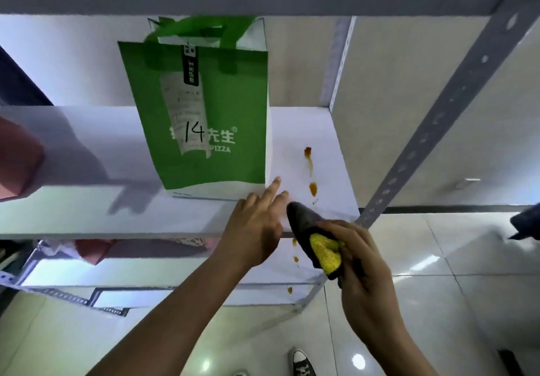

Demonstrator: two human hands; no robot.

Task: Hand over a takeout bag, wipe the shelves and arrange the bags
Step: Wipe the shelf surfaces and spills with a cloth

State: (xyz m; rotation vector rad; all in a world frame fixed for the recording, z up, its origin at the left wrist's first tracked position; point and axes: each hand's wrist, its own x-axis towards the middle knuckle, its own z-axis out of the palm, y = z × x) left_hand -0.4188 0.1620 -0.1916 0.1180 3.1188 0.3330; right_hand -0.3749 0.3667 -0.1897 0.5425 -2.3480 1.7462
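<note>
A green pizza takeout bag (pixel 201 112) with a receipt marked 14 stands upright on the white shelf (pixel 87 218). Orange sauce stains (pixel 310 168) lie on the shelf to the bag's right, and more drips (pixel 295 251) mark the shelf below. My left hand (pixel 257 226) rests at the shelf's front edge with straight fingers, just right of the bag's bottom corner. My right hand (pixel 359 261) grips a folded dark grey and yellow cloth (pixel 317 241), whose tip lies on the shelf edge near the stains.
A grey perforated metal post (pixel 438 118) stands at the shelf's right front corner. A reddish bag (pixel 17 159) sits at the far left, and pink items (pixel 96 248) sit on the lower shelf. Glossy floor tiles and a shoe (pixel 302 364) lie below.
</note>
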